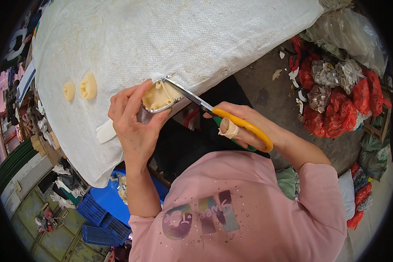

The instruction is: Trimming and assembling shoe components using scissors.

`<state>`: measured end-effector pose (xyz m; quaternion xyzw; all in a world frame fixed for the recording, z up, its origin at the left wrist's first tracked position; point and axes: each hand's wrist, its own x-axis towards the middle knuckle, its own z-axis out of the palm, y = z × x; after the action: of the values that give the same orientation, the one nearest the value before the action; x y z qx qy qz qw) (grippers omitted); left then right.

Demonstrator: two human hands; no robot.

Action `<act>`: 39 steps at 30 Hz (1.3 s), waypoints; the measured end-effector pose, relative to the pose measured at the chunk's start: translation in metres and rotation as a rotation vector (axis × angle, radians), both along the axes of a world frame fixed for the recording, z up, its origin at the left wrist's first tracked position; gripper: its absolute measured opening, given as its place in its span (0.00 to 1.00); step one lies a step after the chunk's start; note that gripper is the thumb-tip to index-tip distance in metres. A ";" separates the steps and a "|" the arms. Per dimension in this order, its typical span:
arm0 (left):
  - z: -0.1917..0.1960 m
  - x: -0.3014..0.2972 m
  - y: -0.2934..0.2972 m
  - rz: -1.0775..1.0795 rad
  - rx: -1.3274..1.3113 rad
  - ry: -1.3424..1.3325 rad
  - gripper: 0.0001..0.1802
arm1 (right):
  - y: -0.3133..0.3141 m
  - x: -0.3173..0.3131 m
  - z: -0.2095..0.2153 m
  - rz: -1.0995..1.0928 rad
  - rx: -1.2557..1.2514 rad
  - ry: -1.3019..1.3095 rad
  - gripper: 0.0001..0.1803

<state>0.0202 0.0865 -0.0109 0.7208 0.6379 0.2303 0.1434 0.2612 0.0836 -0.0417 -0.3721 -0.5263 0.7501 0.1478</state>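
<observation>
My left hand (pixel 134 124) is closed on a small cup-shaped moulded piece (pixel 158 98), its thumb and fingers at opposite sides. The piece has a cream, ribbed hollow facing up and a shiny silvery rim. In my right hand (pixel 240 112) are scissors (pixel 249 125) with one yellow and one green handle. Their blades lie along the piece's right edge, the tips at its far rim; how far apart the blades are is hard to make out. A pale wrapping (pixel 228 129) covers one right finger. Two cream hollow pieces, a larger one (pixel 88 86) and a smaller one (pixel 69 91), stand to the left.
White woven sheeting (pixel 183 35) covers the work surface. A flat white piece (pixel 105 132) lies beside my left wrist. Blue crates (pixel 98 222) and a blue tub (pixel 109 196) are at the lower left. Red bags (pixel 336 113) and clear bags with small parts crowd the floor at right.
</observation>
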 end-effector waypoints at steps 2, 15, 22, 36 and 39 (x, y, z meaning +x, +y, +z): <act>0.000 0.000 0.000 -0.008 0.004 0.002 0.35 | -0.005 -0.001 -0.005 -0.016 0.020 0.026 0.20; 0.001 -0.001 0.000 -0.007 0.017 0.026 0.35 | -0.021 0.025 0.014 -0.233 0.388 -0.260 0.40; -0.002 -0.002 -0.001 0.005 0.007 -0.004 0.35 | 0.002 0.030 0.029 -0.467 0.474 -0.235 0.48; 0.000 -0.001 0.000 0.004 0.013 0.012 0.35 | 0.029 -0.025 0.042 -0.728 0.143 0.618 0.41; 0.001 -0.001 0.000 0.022 -0.006 -0.011 0.35 | 0.046 -0.034 0.027 -0.671 0.197 0.703 0.38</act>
<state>0.0195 0.0861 -0.0097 0.7121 0.6456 0.2338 0.1467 0.2271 0.1296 -0.0143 -0.2295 -0.3642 0.6881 0.5841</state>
